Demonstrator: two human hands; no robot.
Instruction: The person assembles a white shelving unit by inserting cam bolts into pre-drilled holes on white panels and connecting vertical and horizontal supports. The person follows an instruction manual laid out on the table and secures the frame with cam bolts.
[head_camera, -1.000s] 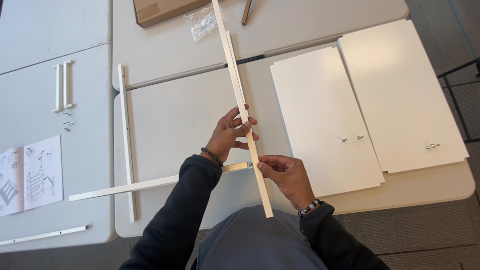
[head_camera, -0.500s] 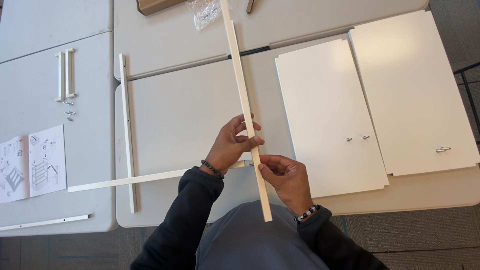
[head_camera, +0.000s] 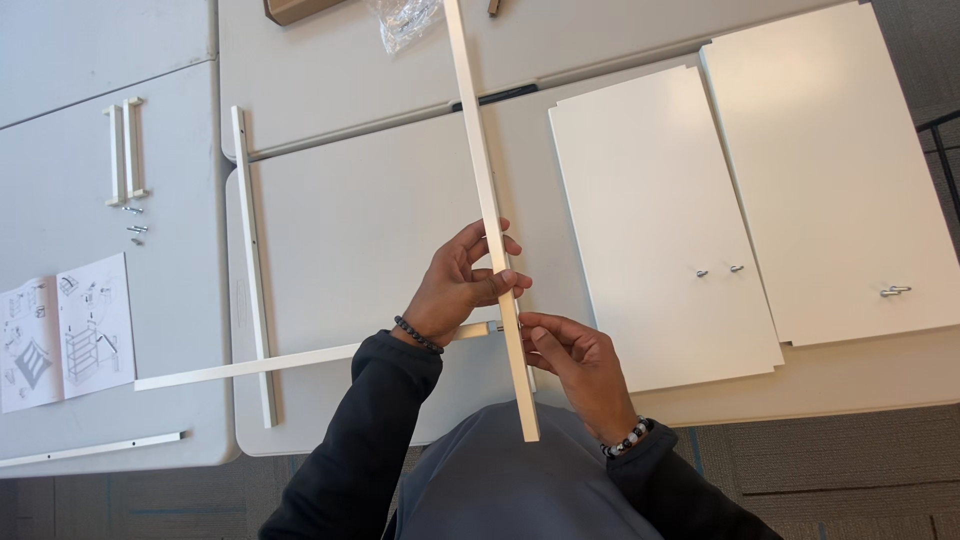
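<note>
Grey folding tables (head_camera: 330, 90) pushed together fill the view, with carpet showing along the bottom edge. Taking the long white rail (head_camera: 490, 215) held in front of the person as the landmark and reading from the left: farthest to its left lies an open instruction sheet (head_camera: 65, 330) with line drawings, flat where it can be read. Above that sheet, two short white bars (head_camera: 124, 150) sit side by side with a few small screws (head_camera: 133, 228) just below them, apparently kept together as loose parts. Nearer the rail, a thin white strip (head_camera: 252, 270) lies lengthwise on the table, and a second slim rail (head_camera: 300, 358) runs crosswise from the left up to the landmark rail, its end meeting it at the hands.

The left hand (head_camera: 455, 285) has its fingers curled around the long rail from the left, thumb on top, gripping it firmly to steady it. The right hand (head_camera: 575, 365) sits just right of the rail's lower part, its fingertips pinched together at the rail's edge beside the joint; whether they hold a small fitting is too fine to tell.

Right of the rail, two broad white panels (head_camera: 660, 220) lie flat side by side, small metal hardware (head_camera: 895, 291) resting on them. Above, a clear plastic bag (head_camera: 400, 20) lies crumpled.
</note>
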